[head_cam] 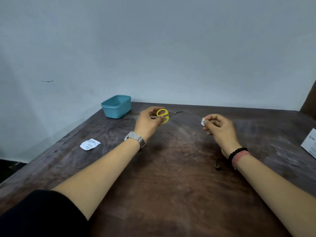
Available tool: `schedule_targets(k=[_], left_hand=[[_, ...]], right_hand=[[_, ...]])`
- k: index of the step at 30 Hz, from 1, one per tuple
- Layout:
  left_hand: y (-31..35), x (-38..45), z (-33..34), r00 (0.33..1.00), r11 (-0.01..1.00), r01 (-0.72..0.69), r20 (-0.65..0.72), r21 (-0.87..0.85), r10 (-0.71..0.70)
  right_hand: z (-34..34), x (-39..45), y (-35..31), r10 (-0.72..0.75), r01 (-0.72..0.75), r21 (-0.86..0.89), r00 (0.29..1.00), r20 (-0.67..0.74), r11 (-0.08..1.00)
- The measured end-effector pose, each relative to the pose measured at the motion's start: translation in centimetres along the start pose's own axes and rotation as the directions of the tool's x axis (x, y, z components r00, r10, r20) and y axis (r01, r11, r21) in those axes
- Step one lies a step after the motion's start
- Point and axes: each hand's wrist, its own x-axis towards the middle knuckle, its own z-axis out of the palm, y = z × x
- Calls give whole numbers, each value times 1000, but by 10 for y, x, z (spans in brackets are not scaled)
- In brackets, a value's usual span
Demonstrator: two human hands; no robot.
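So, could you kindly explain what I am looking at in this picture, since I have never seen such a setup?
There is no machine here: a person wears one wide-angle camera on the head, looking forward and down at their own bare hands. The left hand holds yellow-handled metal scissors; the right hand pinches a small white paper scrap. On the dark wooden table lie a teal plastic box, a flat white printed packet and, at the right edge, a white cardboard box.
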Motion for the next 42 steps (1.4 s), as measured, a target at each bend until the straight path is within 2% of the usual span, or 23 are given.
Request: schedule_targets(k=[3, 6, 10, 15, 25, 31, 36, 39, 42], left_hand=[[9, 20, -31, 983, 999, 38, -178, 18, -34], [4, 48, -72, 923, 987, 117, -378, 108, -68], [-7, 77, -119, 879, 929, 203, -476, 310, -33], [-22, 91, -141, 904, 793, 269, -426, 547, -13], [-37, 90, -141, 871, 774, 340, -490, 535, -44], [-31, 88, -144, 931, 752, 304, -348, 584, -106], [-22, 73, -167, 941, 727, 249, -339, 640, -24], [-21, 57, -181, 957, 653, 239, -287, 719, -35], [-19, 35, -191, 981, 559, 194, -158, 806, -113]], right_hand=[[1, 1, 2, 29, -29, 9, 1000, 6, 1000], [2, 2, 4, 21, -21, -6, 1000, 20, 1000], [4, 3, 8, 19, -19, -6, 999, 33, 1000], [5, 3, 11, 32, -31, -13, 998, 45, 999], [5, 2, 10, 19, -18, -16, 998, 57, 1000], [3, 2, 12, 20, -19, -17, 997, 80, 1000], [6, 2, 11, 20, -16, -34, 995, 103, 999], [9, 0, 10, 17, -13, -40, 995, 97, 999], [11, -2, 7, 28, -23, -52, 993, 112, 998]])
